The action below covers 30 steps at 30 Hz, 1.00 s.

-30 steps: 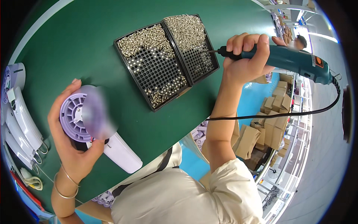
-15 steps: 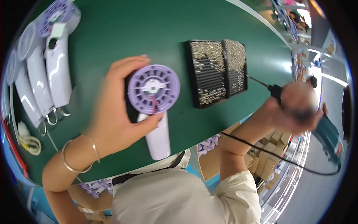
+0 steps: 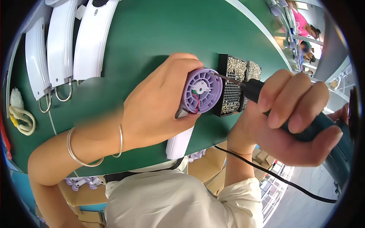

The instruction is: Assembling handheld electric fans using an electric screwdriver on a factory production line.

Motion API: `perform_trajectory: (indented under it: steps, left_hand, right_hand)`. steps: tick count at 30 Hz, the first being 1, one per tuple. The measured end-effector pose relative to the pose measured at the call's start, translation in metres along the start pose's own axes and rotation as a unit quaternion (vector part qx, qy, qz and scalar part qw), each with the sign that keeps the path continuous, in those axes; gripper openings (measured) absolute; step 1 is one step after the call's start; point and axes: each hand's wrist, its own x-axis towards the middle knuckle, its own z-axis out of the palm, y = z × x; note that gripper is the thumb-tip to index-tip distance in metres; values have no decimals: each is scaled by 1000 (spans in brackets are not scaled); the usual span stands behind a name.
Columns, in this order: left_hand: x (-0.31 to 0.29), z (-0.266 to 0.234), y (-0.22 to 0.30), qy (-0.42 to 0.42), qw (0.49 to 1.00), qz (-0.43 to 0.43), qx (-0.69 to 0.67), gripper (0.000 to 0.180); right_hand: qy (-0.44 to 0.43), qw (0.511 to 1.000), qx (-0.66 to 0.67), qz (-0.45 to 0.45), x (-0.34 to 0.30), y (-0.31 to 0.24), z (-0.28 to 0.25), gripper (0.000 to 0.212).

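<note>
My left hand (image 3: 156, 97) is wrapped around the round purple housing (image 3: 208, 102) of a handheld fan. Its slotted open face is turned up, with a white hub in the middle and red and green wires. Below my fingers the fan's white handle (image 3: 179, 144) slants toward the table's near edge. In my right hand (image 3: 285, 117) is a dark teal electric screwdriver (image 3: 337, 154), my fingers curled over it. Its thin bit points left, and the tip is at the upper right rim of the housing; whether a screw is on it I cannot tell.
A black two-part screw tray (image 3: 223, 66) with many small screws lies just behind the fan. Several white fan handles (image 3: 93, 41) with metal loops line the left side, near a coiled pale cord (image 3: 24, 117). A black cable (image 3: 273, 178) hangs under my right arm. Cardboard boxes (image 3: 207, 165) stand below.
My right hand has brought the screwdriver leftward, from right of the tray to the fan's rim. The fan and my left hand now appear farther right, and the view has shifted.
</note>
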Motion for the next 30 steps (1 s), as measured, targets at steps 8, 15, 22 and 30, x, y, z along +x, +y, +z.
perform_trajectory:
  steps: [8,15,22,30]
  left_hand:
    - [0,-1,-1,9,1000,13,18,75]
    - [-1,-1,0,14,1000,14,23,74]
    - [1,1,-1,15,1000,19,14,74]
    - [0,-1,1,9,1000,14,15,83]
  right_hand:
    - [27,1000,-5,-8,0,3,1,33]
    - [30,997,-30,-65,-5,2,5,35]
    - [166,974,-37,-148,-17,20,32,36]
    - [183,965,-60,-176,-20,21,40,36]
